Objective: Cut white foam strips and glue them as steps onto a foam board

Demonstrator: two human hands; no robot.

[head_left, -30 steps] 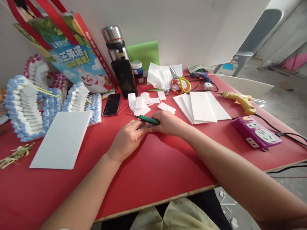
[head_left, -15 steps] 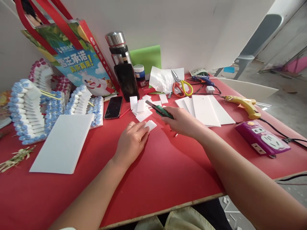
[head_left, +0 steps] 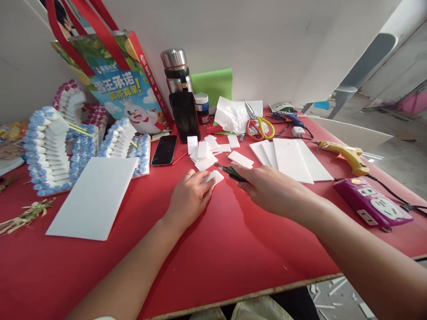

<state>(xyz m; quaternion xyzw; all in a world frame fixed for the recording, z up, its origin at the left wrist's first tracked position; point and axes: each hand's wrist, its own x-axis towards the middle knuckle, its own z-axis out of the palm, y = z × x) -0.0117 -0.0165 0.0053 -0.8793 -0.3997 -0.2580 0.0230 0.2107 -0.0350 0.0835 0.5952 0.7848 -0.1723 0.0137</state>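
My left hand (head_left: pixel 190 195) rests on the red table (head_left: pixel 213 249) with its fingertips pinching a small white foam piece (head_left: pixel 215 177). My right hand (head_left: pixel 267 186) is closed round a green-handled utility knife (head_left: pixel 230 171), whose blade points left toward that piece. Just beyond the hands lies a pile of small white foam rectangles (head_left: pixel 205 151), with one more rectangle (head_left: pixel 240 159) lying apart to its right.
A large white foam sheet (head_left: pixel 95 198) lies at left beside blue-and-white stacked constructions (head_left: pixel 50 151). A black phone (head_left: pixel 164 150), a flask (head_left: pixel 176 71), scissors (head_left: pixel 256 124), white foam strips (head_left: pixel 293 155), a yellow glue gun (head_left: pixel 345 153) and a purple power strip (head_left: pixel 373 204) are also on the table.
My right hand lifted the knife off the table, then lowered it again near the foam piece. My left hand now holds a cut white piece that has come free.
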